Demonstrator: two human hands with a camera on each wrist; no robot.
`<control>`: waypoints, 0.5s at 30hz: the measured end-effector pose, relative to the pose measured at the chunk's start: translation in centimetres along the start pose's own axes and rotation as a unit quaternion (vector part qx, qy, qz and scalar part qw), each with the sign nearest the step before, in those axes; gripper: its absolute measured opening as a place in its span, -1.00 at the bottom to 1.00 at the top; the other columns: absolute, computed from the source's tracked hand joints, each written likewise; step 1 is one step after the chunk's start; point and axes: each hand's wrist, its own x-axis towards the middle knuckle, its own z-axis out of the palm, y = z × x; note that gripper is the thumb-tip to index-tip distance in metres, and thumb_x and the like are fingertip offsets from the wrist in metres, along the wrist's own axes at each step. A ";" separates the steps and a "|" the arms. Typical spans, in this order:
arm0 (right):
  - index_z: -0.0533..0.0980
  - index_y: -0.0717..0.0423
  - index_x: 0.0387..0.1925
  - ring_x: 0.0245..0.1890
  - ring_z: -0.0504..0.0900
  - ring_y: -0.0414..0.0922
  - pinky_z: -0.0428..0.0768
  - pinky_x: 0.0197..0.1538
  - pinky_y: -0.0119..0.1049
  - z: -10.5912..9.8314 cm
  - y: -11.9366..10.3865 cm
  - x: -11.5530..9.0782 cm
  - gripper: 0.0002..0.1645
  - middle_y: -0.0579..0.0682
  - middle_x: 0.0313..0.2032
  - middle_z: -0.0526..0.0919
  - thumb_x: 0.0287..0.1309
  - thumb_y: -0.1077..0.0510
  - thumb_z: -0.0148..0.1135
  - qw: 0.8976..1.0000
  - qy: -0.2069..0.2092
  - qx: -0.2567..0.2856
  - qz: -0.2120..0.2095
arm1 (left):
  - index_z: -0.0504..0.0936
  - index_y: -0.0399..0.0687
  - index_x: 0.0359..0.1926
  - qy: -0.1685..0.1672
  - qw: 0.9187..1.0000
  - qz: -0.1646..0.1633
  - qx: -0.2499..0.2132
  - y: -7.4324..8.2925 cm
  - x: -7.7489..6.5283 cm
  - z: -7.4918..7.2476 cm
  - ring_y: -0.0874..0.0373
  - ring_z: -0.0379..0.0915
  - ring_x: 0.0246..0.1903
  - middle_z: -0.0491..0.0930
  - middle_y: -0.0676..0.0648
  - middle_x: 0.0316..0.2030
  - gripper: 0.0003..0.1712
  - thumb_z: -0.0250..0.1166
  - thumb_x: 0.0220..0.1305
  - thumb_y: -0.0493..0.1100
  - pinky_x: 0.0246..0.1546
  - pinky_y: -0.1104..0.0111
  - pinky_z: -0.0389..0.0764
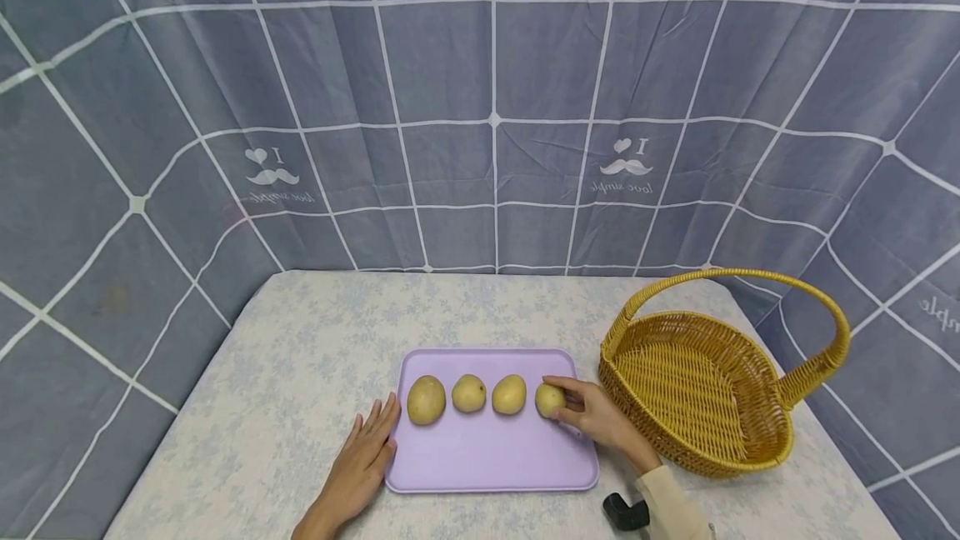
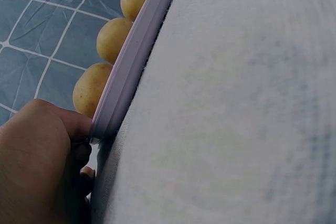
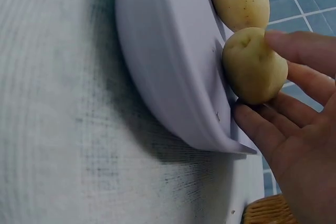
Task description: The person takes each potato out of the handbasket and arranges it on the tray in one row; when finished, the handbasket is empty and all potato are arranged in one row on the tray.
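Note:
Several potatoes stand in a row across a lilac tray. My right hand grips the rightmost potato between thumb and fingers at the tray's right end. Just left of it lies an oval potato, then a rounder potato. The largest potato is at the left end. My left hand lies with its fingers extended along the tray's left edge. In the left wrist view its thumb touches the tray rim, while the other fingers are mostly hidden.
A yellow wicker basket with a tall arched handle stands right of the tray, close to my right forearm. A small black object sits by the right sleeve. A pale floral cloth covers the table, and a grey-blue curtain hangs behind.

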 end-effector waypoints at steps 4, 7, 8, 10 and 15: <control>0.37 0.34 0.24 0.16 0.46 0.30 0.51 0.18 -0.10 0.0 0.1 0.0 -0.35 0.42 0.19 0.41 0.11 0.24 0.33 1.000 0.002 0.004 0.003 | 0.14 -0.15 0.44 0.000 1.000 0.000 0.002 0.0 0.0 0.0 -0.12 -0.07 0.44 0.08 -0.05 0.44 -0.42 0.00 0.45 -0.20 0.36 0.61 -0.55; 0.38 0.33 0.23 0.16 0.46 0.31 0.50 0.19 -0.07 0.0 0.0 -0.1 -0.35 0.42 0.19 0.40 0.11 0.23 0.33 1.000 0.001 0.007 0.003 | 0.14 -0.15 0.44 -0.003 1.000 -0.002 0.000 0.0 0.0 0.0 -0.12 -0.08 0.44 0.07 -0.05 0.45 -0.42 -0.01 0.46 -0.19 0.35 0.62 -0.56; 0.38 0.33 0.23 0.17 0.45 0.31 0.50 0.19 -0.07 0.0 0.1 -0.1 -0.35 0.41 0.19 0.40 0.12 0.24 0.32 1.000 -0.001 0.008 0.002 | 0.13 -0.15 0.44 -0.004 1.000 -0.003 -0.001 0.0 0.0 0.0 -0.12 -0.09 0.45 0.06 -0.05 0.45 -0.42 -0.01 0.46 -0.19 0.35 0.62 -0.56; 0.38 0.34 0.23 0.17 0.45 0.31 0.50 0.18 -0.07 -0.1 0.1 -0.1 -0.36 0.41 0.19 0.41 0.12 0.24 0.32 1.000 -0.002 0.009 -0.001 | 0.13 -0.15 0.44 -0.006 1.000 -0.005 -0.001 0.0 -0.1 0.0 -0.11 -0.10 0.45 0.06 -0.05 0.45 -0.42 -0.02 0.46 -0.18 0.35 0.62 -0.56; 0.37 0.37 0.23 0.15 0.47 0.30 0.53 0.16 -0.09 -0.2 0.1 0.0 -0.37 0.41 0.18 0.42 0.14 0.26 0.30 1.000 -0.005 0.011 -0.007 | 0.13 -0.15 0.44 -0.005 1.000 -0.003 -0.001 0.0 -0.1 0.0 -0.12 -0.09 0.45 0.05 -0.05 0.45 -0.42 -0.02 0.47 -0.18 0.35 0.61 -0.56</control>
